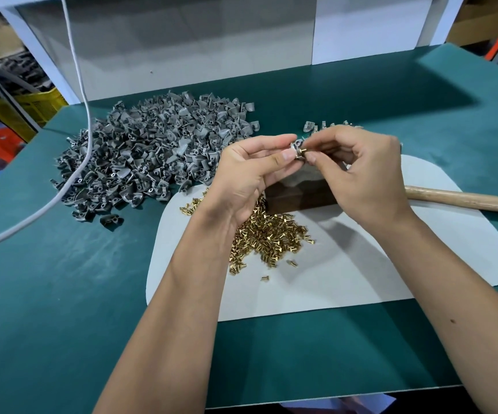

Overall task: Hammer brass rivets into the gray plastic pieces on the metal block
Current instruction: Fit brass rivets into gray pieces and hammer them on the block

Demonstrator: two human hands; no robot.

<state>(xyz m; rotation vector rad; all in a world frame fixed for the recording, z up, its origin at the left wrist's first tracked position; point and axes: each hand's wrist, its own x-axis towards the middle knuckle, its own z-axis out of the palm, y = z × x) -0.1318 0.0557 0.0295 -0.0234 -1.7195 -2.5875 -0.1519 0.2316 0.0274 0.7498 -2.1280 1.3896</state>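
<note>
Left hand (247,171) pinching gray piece (295,147) between thumb and fingers, holding it above block (298,197). Right hand (364,171) pinching rivet (302,150) at fingertips, touching piece's right face. Rivet pile (265,234) lying on white mat (361,264) under left wrist. Gray heap (152,156) sitting toward table's far left. Hammer handle (465,200) lying near right edge.

A green-topped counter (62,294) carries a pale grey rounded mat (361,264). A grey cable (74,70) trails across its left side. A yellow plastic crate (41,104) stands beyond the left edge.
</note>
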